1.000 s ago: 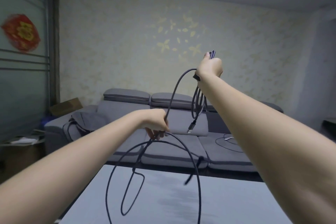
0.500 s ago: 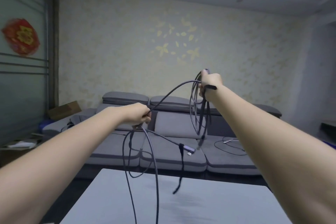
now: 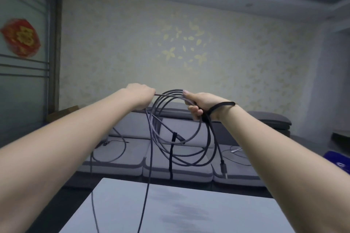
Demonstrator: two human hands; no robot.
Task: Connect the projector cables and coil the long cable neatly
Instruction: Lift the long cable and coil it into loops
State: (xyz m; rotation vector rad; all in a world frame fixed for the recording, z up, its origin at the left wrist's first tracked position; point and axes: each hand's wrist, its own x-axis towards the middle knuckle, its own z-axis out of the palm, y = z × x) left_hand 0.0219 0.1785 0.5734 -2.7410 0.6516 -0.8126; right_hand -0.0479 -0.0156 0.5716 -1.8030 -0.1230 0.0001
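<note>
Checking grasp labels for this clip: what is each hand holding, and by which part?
Both hold the long cable. The right hand grips the top of the gathered coil; the left hand grips the loose strand beside it.

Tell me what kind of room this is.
Most likely a home living room: a grey fabric sofa stands against a cream wall with a gold leaf pattern, and a pale flat-topped table sits in front of it.

Pale table (image 3: 189,213), cable (image 3: 144,204) perhaps touching it.
</note>
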